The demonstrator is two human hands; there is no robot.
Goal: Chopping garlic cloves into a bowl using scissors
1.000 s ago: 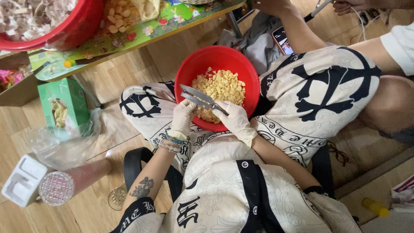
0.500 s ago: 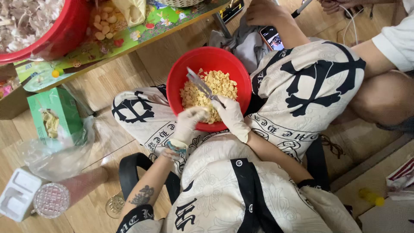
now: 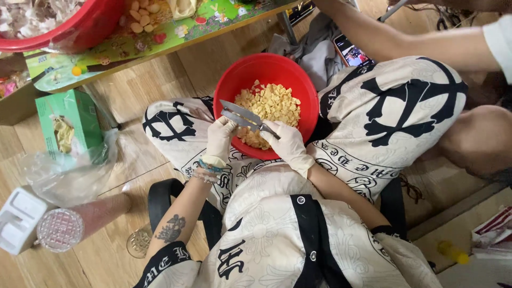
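The low bench [image 3: 160,50] with the colourful top sits higher in the view than before, and more of its big red tub [image 3: 80,26] is cut off. The red bowl [image 3: 306,90] still rests on the person's lap, full of small yellow pieces [image 3: 274,104]. The right hand [image 3: 288,145], in a white glove, still has its grip closed around the metal cutter [image 3: 242,116]. The left hand [image 3: 221,136] has come up and now pinches near the blade.
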